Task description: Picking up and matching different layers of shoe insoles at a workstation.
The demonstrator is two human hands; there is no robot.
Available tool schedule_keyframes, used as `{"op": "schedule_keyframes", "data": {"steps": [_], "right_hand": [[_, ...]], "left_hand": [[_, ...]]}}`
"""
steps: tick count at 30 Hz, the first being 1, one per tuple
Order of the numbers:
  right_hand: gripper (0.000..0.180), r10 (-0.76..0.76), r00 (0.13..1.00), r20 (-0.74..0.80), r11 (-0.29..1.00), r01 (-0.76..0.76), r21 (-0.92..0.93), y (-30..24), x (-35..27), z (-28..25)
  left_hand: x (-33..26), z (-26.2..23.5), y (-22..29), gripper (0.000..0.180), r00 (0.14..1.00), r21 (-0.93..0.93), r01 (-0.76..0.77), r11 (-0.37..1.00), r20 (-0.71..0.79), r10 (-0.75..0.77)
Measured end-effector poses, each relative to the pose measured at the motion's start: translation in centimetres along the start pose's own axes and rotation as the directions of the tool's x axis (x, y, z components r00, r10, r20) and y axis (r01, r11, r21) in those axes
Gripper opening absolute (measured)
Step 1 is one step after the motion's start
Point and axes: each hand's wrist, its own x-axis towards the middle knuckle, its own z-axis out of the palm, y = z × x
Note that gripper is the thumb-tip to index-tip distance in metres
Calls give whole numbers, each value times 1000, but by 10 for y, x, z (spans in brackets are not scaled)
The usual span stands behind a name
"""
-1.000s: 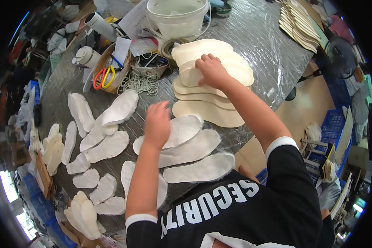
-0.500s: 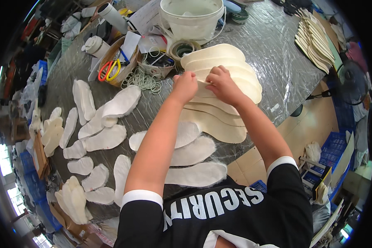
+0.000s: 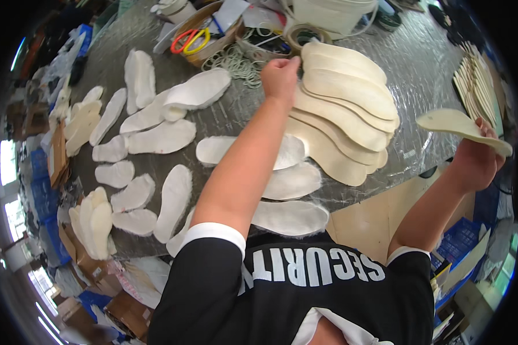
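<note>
As I look across the worktop [image 3: 423, 86], the person's two hands stand well apart.

Right hand [image 3: 476, 162]: raised at the worktop's right side, clamped on one cream insole [image 3: 448, 121], gripped nearer its right end, the other end jutting toward the pile.

Left hand [image 3: 280, 79]: fingers curled in, just beside the upper left edge of the pile; whether it pinches anything, I cannot tell.

Pile of cream insoles [image 3: 348, 118]: one, fanned in overlapping layers, lying right of centre on the worktop.

White fleecy insoles [image 3: 290, 218]: three in a row near the black shirt [image 3: 207, 287], partly behind the left forearm [image 3: 244, 158]; more strewn to the left, some overlapping.

Second lot of cream insoles [image 3: 477, 83]: closely layered, far right.

Sundries along the far side: scissors [image 3: 206, 37] with red and yellow handles; a tangle of pale rubber bands [image 3: 234, 66]; a tape roll [image 3: 292, 40]; a whitish bucket [image 3: 334, 17], cut off by the upper edge of view.
</note>
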Motion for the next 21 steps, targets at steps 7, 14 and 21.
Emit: {"op": "schedule_keyframes", "data": {"steps": [7,14,21], "right_hand": [[9,-168,518,839,975,213,64,-5,-135,142],[20,-168,190,967,958,261,115,-4,-234,183],[40,502,-29,864,447,-847,-288,20,-299,181]], "left_hand": [[-141,-44,57,54,449,-238,823,516,829,-334],[-171,-182,90,45,901,-504,336,795,418,-116],[-265,-297,132,43,967,-101,243,965,100,-233]]}}
